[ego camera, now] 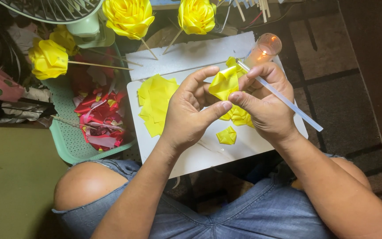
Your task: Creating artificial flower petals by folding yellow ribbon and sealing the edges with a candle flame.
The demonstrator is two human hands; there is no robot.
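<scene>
My left hand (189, 110) and my right hand (266, 99) meet over a white board (191, 155), pinching a folded yellow ribbon petal (224, 82) between thumbs and forefingers. A clear glue stick (284, 98) also lies across my right hand, its tip pointing up toward a lit candle in a glass (264, 48). On the board lie a pile of yellow ribbon squares (155, 102), more folded petals (239, 117) under my hands, and one loose folded petal (227, 135).
A green basket (69, 141) at the left holds red and pink ribbon scraps (98, 119). Several finished yellow ribbon roses on sticks (129, 17) lie at the top, one (48, 59) over the basket. A fan (63, 11) stands top left. My knees in jeans are below.
</scene>
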